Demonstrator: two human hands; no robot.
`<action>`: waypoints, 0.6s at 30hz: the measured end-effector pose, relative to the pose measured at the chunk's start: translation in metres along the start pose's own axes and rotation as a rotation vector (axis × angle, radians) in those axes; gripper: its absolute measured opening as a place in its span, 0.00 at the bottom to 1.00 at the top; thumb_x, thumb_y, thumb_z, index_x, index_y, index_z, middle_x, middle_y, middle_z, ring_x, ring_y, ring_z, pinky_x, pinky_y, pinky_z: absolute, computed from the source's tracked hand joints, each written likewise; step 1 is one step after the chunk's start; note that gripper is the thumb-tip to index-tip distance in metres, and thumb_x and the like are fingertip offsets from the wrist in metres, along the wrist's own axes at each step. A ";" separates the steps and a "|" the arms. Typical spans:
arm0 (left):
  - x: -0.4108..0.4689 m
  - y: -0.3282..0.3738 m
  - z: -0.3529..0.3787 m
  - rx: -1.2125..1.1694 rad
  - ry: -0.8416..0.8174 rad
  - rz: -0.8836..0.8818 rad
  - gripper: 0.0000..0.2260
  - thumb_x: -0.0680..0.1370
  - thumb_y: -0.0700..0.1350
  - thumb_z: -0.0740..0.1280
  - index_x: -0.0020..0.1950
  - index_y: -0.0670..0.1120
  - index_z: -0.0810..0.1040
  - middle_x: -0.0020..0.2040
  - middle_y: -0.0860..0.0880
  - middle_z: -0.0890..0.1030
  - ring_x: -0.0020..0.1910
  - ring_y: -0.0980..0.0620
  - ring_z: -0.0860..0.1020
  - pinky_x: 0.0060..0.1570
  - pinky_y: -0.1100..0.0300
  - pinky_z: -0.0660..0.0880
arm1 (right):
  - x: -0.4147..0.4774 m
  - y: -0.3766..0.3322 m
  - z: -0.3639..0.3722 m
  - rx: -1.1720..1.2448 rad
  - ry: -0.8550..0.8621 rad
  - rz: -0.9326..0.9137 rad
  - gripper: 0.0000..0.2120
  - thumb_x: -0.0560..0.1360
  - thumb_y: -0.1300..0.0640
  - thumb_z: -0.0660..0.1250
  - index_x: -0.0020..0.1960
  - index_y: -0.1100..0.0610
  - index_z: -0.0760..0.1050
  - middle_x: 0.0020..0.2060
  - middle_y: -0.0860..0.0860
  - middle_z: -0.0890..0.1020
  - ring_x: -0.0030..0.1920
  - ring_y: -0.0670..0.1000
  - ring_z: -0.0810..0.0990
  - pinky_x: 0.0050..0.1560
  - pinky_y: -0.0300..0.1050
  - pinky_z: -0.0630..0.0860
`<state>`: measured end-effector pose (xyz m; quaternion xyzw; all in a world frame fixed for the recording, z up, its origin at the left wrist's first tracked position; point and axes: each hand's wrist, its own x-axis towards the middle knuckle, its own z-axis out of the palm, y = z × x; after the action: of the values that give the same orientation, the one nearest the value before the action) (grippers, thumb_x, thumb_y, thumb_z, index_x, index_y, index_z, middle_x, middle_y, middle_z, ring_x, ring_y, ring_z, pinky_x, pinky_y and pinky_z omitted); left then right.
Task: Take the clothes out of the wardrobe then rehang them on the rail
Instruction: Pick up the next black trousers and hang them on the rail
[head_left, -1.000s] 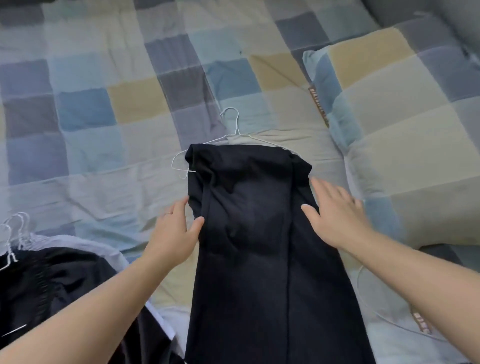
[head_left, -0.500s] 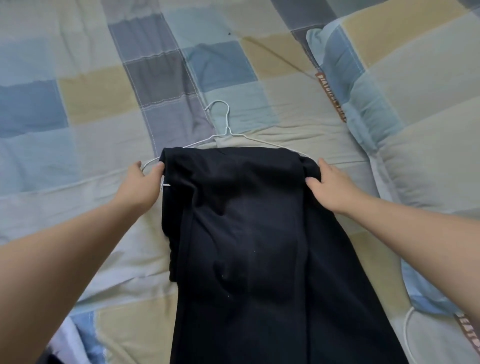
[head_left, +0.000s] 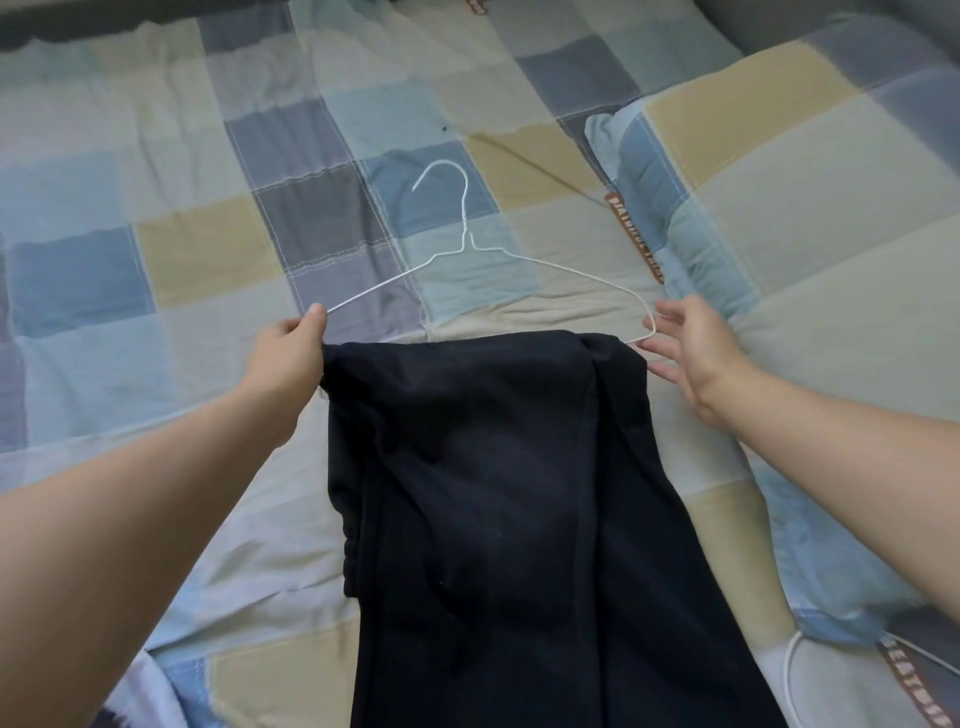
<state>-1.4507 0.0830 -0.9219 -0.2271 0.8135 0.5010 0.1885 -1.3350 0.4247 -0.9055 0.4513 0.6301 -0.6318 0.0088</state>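
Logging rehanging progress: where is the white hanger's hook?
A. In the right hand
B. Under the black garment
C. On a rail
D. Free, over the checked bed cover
D: the white hanger shows its hook bare against the checked bed cover, beyond the black garment, while the left hand grips its left end.

Left grip (head_left: 291, 358) curled tight in a pinch, right grip (head_left: 693, 358) level with it, fingers (head_left: 672, 313) straight and spread

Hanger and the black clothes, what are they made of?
The white hanger looks like thin metal wire with a smooth white coating: it is very slim and bent into sharp kinks. The black garment looks like soft, matte cloth, maybe fleece: it folds loosely and shows no shine.
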 end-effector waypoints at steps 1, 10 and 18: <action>-0.004 0.004 0.000 -0.016 0.007 0.012 0.19 0.82 0.59 0.59 0.63 0.47 0.72 0.56 0.48 0.77 0.61 0.44 0.76 0.68 0.44 0.70 | -0.004 -0.008 -0.005 0.018 -0.002 0.000 0.15 0.80 0.53 0.52 0.63 0.54 0.71 0.60 0.51 0.76 0.57 0.52 0.77 0.63 0.51 0.71; -0.085 0.055 -0.031 -0.104 0.048 0.081 0.15 0.82 0.57 0.62 0.61 0.48 0.71 0.61 0.47 0.77 0.60 0.46 0.76 0.61 0.49 0.73 | -0.096 -0.071 -0.057 0.248 0.015 -0.012 0.18 0.81 0.53 0.53 0.67 0.56 0.70 0.62 0.55 0.78 0.61 0.55 0.78 0.63 0.51 0.71; -0.204 0.101 -0.111 -0.141 -0.045 0.103 0.08 0.81 0.54 0.65 0.48 0.51 0.73 0.56 0.45 0.80 0.58 0.45 0.79 0.63 0.44 0.75 | -0.252 -0.116 -0.111 0.392 0.087 -0.004 0.19 0.80 0.53 0.52 0.67 0.57 0.71 0.58 0.56 0.80 0.60 0.57 0.79 0.57 0.49 0.73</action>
<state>-1.3471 0.0601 -0.6920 -0.1866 0.7823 0.5711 0.1642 -1.1908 0.3972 -0.6456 0.4700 0.4959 -0.7222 -0.1077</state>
